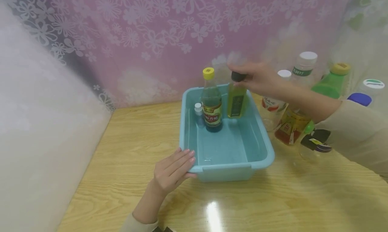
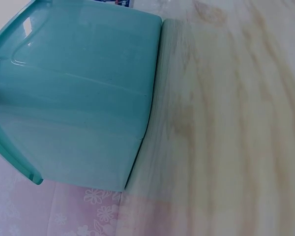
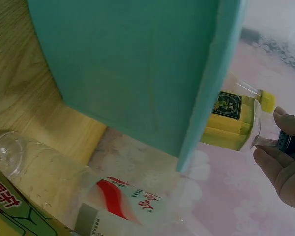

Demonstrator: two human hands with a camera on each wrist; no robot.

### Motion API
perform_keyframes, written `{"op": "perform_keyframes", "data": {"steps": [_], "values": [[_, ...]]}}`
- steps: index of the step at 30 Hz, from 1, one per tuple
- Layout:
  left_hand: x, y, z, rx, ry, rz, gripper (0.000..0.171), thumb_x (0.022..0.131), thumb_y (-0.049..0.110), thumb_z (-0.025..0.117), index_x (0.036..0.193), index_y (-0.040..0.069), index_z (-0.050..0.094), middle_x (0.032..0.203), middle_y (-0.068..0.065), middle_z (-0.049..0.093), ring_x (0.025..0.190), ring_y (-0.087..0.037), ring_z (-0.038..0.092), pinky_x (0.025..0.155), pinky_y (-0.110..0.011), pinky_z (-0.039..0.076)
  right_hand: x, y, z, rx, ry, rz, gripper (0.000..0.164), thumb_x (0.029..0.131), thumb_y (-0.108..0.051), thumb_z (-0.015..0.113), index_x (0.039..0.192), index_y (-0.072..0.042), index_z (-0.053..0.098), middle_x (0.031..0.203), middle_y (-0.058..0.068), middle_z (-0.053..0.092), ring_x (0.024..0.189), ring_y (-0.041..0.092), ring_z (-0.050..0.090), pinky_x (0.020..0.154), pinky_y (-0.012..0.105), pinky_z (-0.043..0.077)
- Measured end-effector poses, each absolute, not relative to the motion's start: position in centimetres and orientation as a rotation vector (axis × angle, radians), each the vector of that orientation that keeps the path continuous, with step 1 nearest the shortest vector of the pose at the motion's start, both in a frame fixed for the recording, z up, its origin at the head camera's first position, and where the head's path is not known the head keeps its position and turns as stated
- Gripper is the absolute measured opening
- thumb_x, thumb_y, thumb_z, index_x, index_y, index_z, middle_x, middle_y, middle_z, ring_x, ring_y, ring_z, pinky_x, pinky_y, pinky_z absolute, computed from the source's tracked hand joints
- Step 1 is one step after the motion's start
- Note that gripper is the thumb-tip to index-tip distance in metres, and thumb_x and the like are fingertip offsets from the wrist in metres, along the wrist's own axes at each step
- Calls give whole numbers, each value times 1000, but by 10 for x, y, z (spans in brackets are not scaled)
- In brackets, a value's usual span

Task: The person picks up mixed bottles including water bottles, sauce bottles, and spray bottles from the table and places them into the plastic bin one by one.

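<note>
Head: one tub (image 1: 225,174), one held bottle (image 1: 237,102)

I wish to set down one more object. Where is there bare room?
Bare: the table between the white backdrop and the basin; also the basin's near floor. Crowded: the basin's back, where the right hand holds a yellow bottle beside a dark bottle, and the table's right, with clustered bottles.

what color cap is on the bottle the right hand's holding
Black; the cap shows best in the head view.
</note>
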State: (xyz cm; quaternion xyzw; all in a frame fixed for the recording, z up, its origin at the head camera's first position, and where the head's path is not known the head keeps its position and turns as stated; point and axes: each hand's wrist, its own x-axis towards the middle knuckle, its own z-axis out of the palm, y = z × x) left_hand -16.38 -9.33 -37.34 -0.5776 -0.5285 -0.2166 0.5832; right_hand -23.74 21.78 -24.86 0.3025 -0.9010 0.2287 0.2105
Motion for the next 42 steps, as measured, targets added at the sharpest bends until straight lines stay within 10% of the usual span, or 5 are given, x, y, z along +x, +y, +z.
{"op": "perform_keyframes", "data": {"steps": [11,42], "values": [[-164,-93,-374,-1353,-1230,-513,30,89,26,64,85,-3,72,79,-17,72,67,-26,71,71,-37,62,-252,217,-269,745,-2743,546,65,85,-15,71,143,-15,41,141,14,48,123,35,51,100,51,48],[-163,-91,-376,-1357,-1243,-526,29,89,25,64,83,-2,71,78,-18,72,68,-27,71,72,-37,62,-240,218,-261,462,-2868,714,76,90,-27,66,150,-10,23,142,24,43,123,40,50,103,55,44]]}}
